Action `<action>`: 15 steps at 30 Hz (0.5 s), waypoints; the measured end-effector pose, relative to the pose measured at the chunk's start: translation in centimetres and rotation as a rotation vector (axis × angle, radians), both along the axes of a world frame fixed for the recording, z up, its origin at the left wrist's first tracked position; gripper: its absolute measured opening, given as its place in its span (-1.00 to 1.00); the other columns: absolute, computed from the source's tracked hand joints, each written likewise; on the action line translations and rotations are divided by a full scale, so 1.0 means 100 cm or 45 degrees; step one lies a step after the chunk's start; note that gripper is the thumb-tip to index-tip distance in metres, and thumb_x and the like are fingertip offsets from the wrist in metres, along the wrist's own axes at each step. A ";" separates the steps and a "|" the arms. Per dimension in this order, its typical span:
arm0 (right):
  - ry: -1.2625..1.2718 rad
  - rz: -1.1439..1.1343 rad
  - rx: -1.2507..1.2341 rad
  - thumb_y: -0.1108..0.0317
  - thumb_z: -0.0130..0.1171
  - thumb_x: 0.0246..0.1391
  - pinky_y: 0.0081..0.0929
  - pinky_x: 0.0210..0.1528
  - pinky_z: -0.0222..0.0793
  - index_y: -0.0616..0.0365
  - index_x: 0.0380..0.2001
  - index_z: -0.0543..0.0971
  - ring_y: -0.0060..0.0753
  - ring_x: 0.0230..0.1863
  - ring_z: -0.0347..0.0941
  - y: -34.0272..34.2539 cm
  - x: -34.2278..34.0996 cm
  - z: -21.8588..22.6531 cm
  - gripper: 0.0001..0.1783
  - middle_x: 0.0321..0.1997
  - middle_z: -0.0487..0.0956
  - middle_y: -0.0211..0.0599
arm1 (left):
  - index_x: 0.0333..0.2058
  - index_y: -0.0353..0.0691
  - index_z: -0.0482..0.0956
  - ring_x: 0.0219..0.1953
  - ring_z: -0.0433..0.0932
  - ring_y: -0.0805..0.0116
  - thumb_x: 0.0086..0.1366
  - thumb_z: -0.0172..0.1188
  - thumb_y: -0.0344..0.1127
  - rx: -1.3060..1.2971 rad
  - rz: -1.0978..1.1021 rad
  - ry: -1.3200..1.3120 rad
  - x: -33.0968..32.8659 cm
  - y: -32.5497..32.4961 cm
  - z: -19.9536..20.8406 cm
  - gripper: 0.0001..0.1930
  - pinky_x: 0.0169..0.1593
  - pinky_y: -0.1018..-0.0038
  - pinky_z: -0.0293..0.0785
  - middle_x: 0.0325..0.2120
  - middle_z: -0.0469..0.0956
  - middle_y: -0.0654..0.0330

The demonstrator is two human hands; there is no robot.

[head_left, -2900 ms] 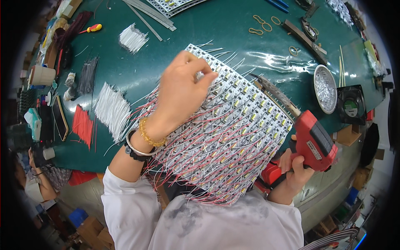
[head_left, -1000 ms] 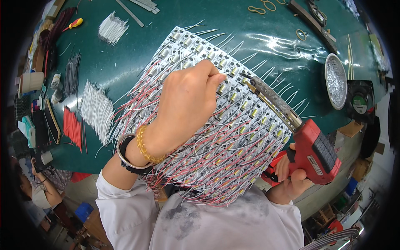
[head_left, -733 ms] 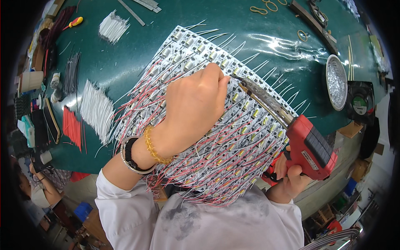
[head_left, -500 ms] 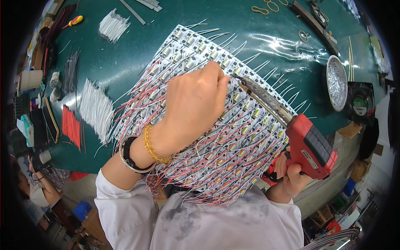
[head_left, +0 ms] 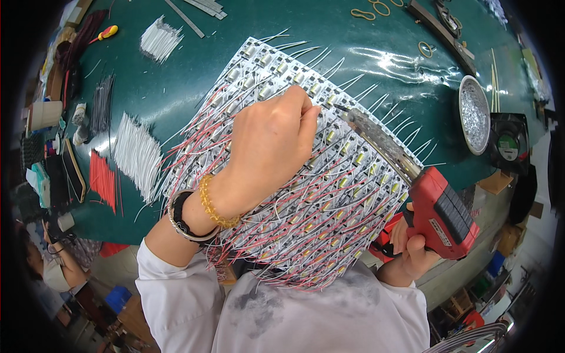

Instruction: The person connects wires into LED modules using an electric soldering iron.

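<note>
A large panel of white circuit boards (head_left: 365, 112) lies before me, its rows full of small components and thin red and white wires. My left hand (head_left: 273, 132) is closed in a pinch above its upper middle; whatever sits between the fingertips is hidden. In my right hand (head_left: 415, 256) is the grip of a red and black soldering gun (head_left: 441, 212), at the panel's right side. Its long, darkened tip points up and left over the boards, a short way right of my left thumb.
Left of the panel lie bundles of white wires (head_left: 136, 156), red wires (head_left: 102, 179) and black wires (head_left: 102, 103). Another white bundle (head_left: 160, 40) is farther back. A metal bowl (head_left: 474, 115) and a black fan (head_left: 508, 144) stand at the right. Another person's arm (head_left: 67, 265) shows at lower left.
The soldering gun has shifted slightly right and down, and its tip sits a little farther from my left thumb. My left hand has moved slightly left, still pinched.
</note>
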State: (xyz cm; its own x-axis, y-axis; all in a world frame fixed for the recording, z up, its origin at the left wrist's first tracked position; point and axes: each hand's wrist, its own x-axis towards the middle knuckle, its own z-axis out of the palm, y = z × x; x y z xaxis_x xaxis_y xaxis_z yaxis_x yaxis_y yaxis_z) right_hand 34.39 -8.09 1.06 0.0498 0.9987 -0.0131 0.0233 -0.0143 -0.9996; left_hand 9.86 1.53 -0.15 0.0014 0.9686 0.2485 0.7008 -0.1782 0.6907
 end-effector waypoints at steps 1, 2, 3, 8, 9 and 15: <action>-0.019 0.044 0.113 0.03 0.17 0.03 -0.67 -0.76 0.07 0.56 -0.07 0.27 -0.62 -0.85 0.14 0.003 -0.003 0.000 -0.28 -0.79 0.29 -0.41 | -0.54 -0.31 0.46 -0.77 0.42 0.34 0.11 0.20 -0.41 0.001 -0.002 0.001 0.000 0.000 0.000 -0.86 -0.65 0.49 0.23 -0.77 0.47 0.15; -0.018 0.042 0.114 0.03 0.17 0.03 -0.67 -0.76 0.07 0.56 -0.07 0.27 -0.62 -0.85 0.14 0.003 -0.003 0.000 -0.28 -0.79 0.29 -0.41 | -0.54 -0.31 0.46 -0.76 0.42 0.34 0.11 0.20 -0.41 -0.001 0.004 0.009 0.000 0.000 0.001 -0.86 -0.65 0.49 0.24 -0.77 0.47 0.15; -0.060 0.030 0.110 0.02 0.17 0.03 -0.67 -0.76 0.07 0.56 -0.07 0.27 -0.62 -0.85 0.14 0.003 -0.003 -0.001 -0.28 -0.78 0.28 -0.41 | -0.54 -0.31 0.46 -0.76 0.43 0.33 0.11 0.20 -0.40 -0.003 0.009 0.018 0.000 0.000 0.001 -0.87 -0.65 0.49 0.24 -0.77 0.47 0.15; 0.128 0.015 -0.089 0.11 0.36 -0.14 -0.62 -0.61 0.17 0.36 -0.05 0.36 -0.59 -0.68 0.28 0.000 -0.003 0.008 -0.31 -0.60 0.42 -0.37 | -0.54 -0.31 0.48 -0.74 0.44 0.33 0.11 0.21 -0.40 -0.006 0.009 0.019 0.000 0.000 0.001 -0.86 -0.64 0.49 0.25 -0.75 0.48 0.15; 0.007 0.029 0.032 0.05 0.26 -0.05 -0.65 -0.68 0.13 0.46 -0.06 0.32 -0.61 -0.76 0.21 0.001 -0.003 0.004 -0.30 -0.69 0.34 -0.40 | -0.54 -0.31 0.48 -0.72 0.45 0.34 0.10 0.21 -0.39 -0.033 0.011 0.020 0.000 -0.001 0.002 -0.86 -0.63 0.49 0.26 -0.73 0.49 0.14; -0.002 -0.044 0.133 -0.06 0.12 0.03 -0.67 -0.76 0.10 0.54 -0.06 0.27 -0.63 -0.85 0.14 0.001 0.000 0.008 -0.24 -0.80 0.27 -0.44 | -0.53 -0.31 0.52 -0.62 0.47 0.36 0.07 0.23 -0.40 0.204 -0.028 -0.035 0.006 -0.004 0.017 -0.89 -0.55 0.50 0.32 -0.64 0.49 0.15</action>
